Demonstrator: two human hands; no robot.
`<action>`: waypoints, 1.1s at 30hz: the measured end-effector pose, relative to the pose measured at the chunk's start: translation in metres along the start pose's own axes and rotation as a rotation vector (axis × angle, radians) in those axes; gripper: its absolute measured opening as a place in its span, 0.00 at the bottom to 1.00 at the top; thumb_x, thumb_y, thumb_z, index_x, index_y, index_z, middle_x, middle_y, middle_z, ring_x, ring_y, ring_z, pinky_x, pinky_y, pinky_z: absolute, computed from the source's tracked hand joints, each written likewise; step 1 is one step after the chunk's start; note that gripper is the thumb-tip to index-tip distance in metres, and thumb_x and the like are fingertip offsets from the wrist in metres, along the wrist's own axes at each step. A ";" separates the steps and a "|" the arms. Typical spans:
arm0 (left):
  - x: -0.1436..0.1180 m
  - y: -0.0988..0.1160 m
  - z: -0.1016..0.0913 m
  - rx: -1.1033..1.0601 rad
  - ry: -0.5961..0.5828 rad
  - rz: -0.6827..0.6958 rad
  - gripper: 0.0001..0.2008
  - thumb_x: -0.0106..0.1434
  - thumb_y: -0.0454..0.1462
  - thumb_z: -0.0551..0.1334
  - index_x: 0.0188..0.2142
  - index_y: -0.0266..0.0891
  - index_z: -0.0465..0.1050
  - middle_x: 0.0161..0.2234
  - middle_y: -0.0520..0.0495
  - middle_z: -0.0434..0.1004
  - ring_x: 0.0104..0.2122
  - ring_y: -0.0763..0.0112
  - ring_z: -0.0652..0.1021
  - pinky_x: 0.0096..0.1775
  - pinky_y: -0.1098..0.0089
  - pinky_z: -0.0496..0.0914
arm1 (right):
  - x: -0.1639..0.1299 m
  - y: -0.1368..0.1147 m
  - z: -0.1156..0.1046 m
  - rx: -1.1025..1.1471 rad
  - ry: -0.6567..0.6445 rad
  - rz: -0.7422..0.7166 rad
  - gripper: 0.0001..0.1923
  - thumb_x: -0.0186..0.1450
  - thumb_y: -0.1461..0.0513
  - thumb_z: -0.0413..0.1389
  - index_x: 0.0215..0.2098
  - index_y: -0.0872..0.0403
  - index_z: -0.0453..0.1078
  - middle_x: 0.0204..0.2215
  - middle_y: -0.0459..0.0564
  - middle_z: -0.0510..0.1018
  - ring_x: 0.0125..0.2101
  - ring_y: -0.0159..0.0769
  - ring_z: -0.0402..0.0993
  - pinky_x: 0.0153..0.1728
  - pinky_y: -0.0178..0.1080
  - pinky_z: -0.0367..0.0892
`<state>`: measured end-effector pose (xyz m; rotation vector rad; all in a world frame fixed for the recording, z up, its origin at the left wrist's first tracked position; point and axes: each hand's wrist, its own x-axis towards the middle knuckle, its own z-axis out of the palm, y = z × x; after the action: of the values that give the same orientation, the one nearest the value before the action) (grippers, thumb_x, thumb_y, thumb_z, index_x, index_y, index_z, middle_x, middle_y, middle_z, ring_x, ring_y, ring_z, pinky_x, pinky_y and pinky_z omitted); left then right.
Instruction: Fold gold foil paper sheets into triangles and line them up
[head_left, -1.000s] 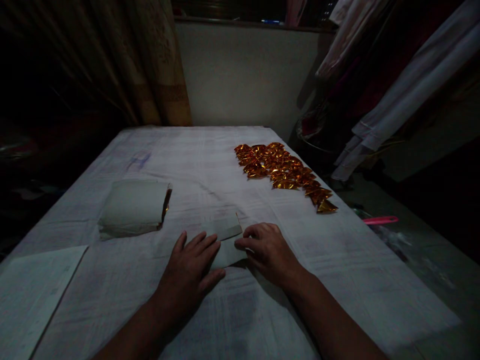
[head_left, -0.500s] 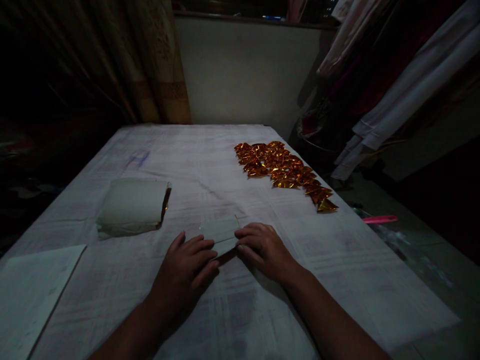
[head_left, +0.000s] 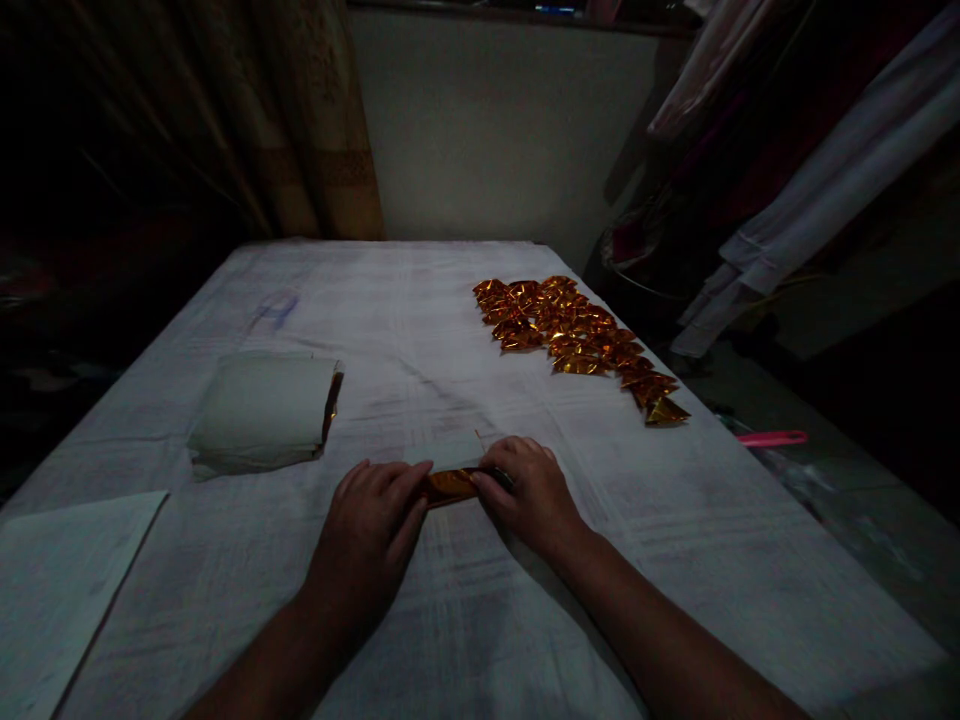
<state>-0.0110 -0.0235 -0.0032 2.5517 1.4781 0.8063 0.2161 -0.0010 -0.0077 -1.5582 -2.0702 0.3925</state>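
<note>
Left hand (head_left: 371, 530) and right hand (head_left: 529, 495) meet near front edge of white cloth-covered table (head_left: 420, 320). Fingers of both curled, pinching narrow folded strip of gold foil paper (head_left: 451, 484) between fingertips, pale backing flap behind it.

Risks, by judgement: foil slippery, crease may run crooked; hard pinch may tear the strip; dim light hides misalignment.

Row of folded gold foil triangles (head_left: 577, 340) along right edge; stack of pale sheets (head_left: 259, 410) toward left edge.

No readable writing; faint blue mark on cloth, illegible.

Two hands (head_left: 450, 500), one foil strip (head_left: 452, 484), one paper stack (head_left: 259, 410), many gold triangles (head_left: 577, 335), uncountable.
</note>
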 end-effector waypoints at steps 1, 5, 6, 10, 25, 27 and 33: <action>-0.001 0.002 0.000 0.040 -0.011 0.036 0.16 0.71 0.36 0.56 0.57 0.43 0.71 0.51 0.41 0.79 0.50 0.55 0.77 0.58 0.45 0.66 | 0.001 0.000 0.000 -0.011 -0.004 0.000 0.03 0.65 0.63 0.62 0.32 0.50 0.75 0.34 0.47 0.79 0.39 0.41 0.72 0.39 0.41 0.58; -0.006 0.017 0.001 0.151 -0.055 0.203 0.19 0.71 0.34 0.55 0.60 0.40 0.70 0.62 0.42 0.72 0.63 0.51 0.68 0.65 0.44 0.56 | 0.003 -0.001 0.000 -0.036 0.000 -0.003 0.04 0.65 0.63 0.62 0.32 0.51 0.74 0.32 0.47 0.77 0.37 0.39 0.71 0.37 0.40 0.56; -0.007 0.020 0.002 0.151 -0.075 0.241 0.20 0.72 0.36 0.55 0.61 0.39 0.68 0.62 0.42 0.72 0.64 0.52 0.68 0.66 0.45 0.56 | 0.004 -0.001 0.000 -0.040 0.001 -0.008 0.05 0.66 0.62 0.62 0.31 0.51 0.73 0.32 0.46 0.77 0.36 0.39 0.71 0.37 0.40 0.56; -0.014 0.024 0.008 0.119 -0.164 0.287 0.27 0.73 0.43 0.55 0.68 0.35 0.58 0.64 0.39 0.69 0.64 0.55 0.68 0.65 0.50 0.61 | 0.004 -0.001 0.001 -0.064 -0.001 -0.015 0.06 0.67 0.61 0.60 0.31 0.51 0.73 0.31 0.46 0.75 0.35 0.38 0.70 0.37 0.40 0.56; -0.019 0.020 0.012 0.092 -0.206 0.249 0.35 0.73 0.49 0.54 0.72 0.35 0.47 0.68 0.38 0.61 0.67 0.55 0.63 0.65 0.53 0.63 | 0.003 -0.001 0.004 -0.112 0.007 0.002 0.06 0.66 0.61 0.61 0.31 0.51 0.71 0.31 0.47 0.75 0.35 0.39 0.70 0.37 0.41 0.55; -0.019 0.020 0.012 0.082 -0.209 0.241 0.36 0.73 0.49 0.54 0.73 0.36 0.45 0.69 0.39 0.61 0.68 0.56 0.63 0.65 0.53 0.63 | 0.003 -0.001 0.004 -0.111 0.008 0.001 0.06 0.66 0.61 0.61 0.31 0.52 0.71 0.31 0.47 0.74 0.35 0.40 0.70 0.37 0.41 0.55; -0.019 0.020 0.013 0.051 -0.245 0.214 0.37 0.73 0.50 0.54 0.73 0.40 0.41 0.69 0.40 0.59 0.68 0.56 0.62 0.65 0.52 0.62 | 0.003 0.000 0.005 -0.104 0.013 -0.005 0.06 0.66 0.61 0.60 0.31 0.51 0.71 0.30 0.47 0.74 0.34 0.39 0.70 0.36 0.40 0.55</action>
<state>0.0031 -0.0473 -0.0156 2.7605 1.1840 0.4577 0.2132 0.0027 -0.0109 -1.6101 -2.1143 0.2756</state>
